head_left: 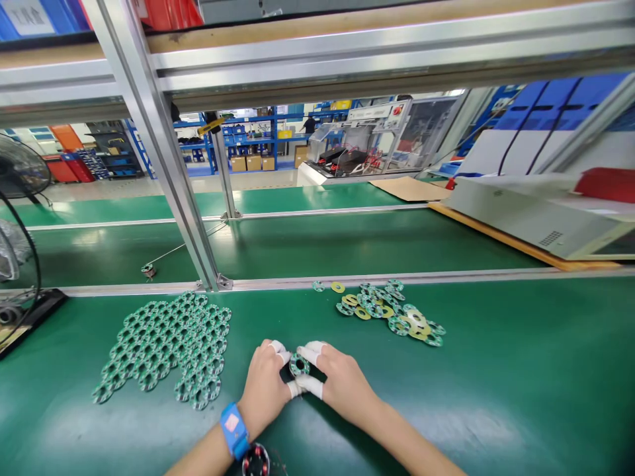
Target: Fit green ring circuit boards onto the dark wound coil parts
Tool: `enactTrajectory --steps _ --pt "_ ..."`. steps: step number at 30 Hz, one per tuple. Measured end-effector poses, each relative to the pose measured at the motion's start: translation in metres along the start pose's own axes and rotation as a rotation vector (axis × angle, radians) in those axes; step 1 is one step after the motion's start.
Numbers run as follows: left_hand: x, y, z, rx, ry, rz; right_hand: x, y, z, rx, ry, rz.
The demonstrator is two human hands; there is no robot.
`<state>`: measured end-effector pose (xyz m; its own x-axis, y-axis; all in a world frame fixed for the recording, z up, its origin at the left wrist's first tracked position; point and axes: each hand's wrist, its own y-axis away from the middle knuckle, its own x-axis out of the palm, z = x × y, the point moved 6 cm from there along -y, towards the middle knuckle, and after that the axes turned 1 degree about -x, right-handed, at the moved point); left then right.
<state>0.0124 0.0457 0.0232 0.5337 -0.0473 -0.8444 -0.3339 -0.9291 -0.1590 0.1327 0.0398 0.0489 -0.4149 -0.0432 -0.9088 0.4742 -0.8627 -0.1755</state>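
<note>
Between my two hands is a small ring-shaped circuit board, green with a dark hole in its middle. My left hand grips its left side, a blue strap around the wrist. On the other side, the white-covered fingertips of my right hand close on the same ring. Whether another part sits under the ring is hidden by my fingers. Below my left wrist, partly cut off by the frame's edge, a round part with copper-red windings is visible.
Many ring boards lie in a close-packed group at left. Loose green boards and yellow rings form a scattered pile at right. An aluminium post rises behind the work surface, with a fan far left and a grey metal case at right.
</note>
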Motion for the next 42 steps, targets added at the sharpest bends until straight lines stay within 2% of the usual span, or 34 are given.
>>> enactTrajectory --steps 4,11,22,26,31,37,42 --pt "0.0 0.0 -0.001 -0.012 -0.03 -0.023 0.004 0.002 -0.001 -0.009 0.049 -0.018" --pt "0.0 0.0 -0.001 -0.022 -0.033 -0.018 0.009 0.006 -0.009 -0.034 -0.037 -0.083" --pt "-0.002 0.0 -0.002 -0.023 -0.033 0.004 0.01 0.004 -0.007 0.004 0.1 -0.016" --pt "-0.001 0.001 -0.001 -0.014 -0.037 0.017 0.004 0.003 -0.003 0.025 -0.077 -0.058" --pt "-0.002 0.0 -0.001 -0.005 -0.067 0.015 0.003 -0.003 0.002 0.06 -0.193 0.027" --pt "-0.004 0.0 -0.002 -0.021 -0.058 0.026 0.012 0.005 -0.01 0.087 -0.418 -0.082" --pt "-0.008 0.0 -0.002 -0.007 0.003 0.035 0.014 0.01 -0.013 0.022 -0.615 -0.075"
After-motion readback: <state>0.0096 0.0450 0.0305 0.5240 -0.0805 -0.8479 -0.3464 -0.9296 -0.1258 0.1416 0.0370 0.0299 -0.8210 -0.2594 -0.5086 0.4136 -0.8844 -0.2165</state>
